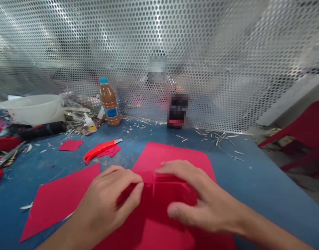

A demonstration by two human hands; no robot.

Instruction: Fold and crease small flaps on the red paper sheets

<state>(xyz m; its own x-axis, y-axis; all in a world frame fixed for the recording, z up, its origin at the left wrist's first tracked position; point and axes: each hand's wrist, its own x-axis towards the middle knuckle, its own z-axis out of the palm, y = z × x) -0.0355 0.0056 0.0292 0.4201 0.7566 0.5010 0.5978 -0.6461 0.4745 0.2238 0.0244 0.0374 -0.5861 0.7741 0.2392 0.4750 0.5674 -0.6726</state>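
A large red sheet of paper (172, 152) lies in front of me, under both hands. Over it stands a smaller red paper piece (162, 194) with straight upper edges, which looks folded or joined. My left hand (115, 194) pinches the left end of this piece between thumb and fingers. My right hand (198, 198) is at its right side, the thumb well apart from the fingers; I cannot tell whether it touches the paper. Part of the piece is hidden behind the hands, and its shape is somewhat blurred.
To the left lie another red sheet (57, 198), small red squares (71, 145) and an orange utility knife (102, 150). Farther back stand a brown bottle (109, 104), a glue bottle (90, 123), a white tub (35, 109) and a black box (177, 110). Perforated metal (201, 45) walls the back.
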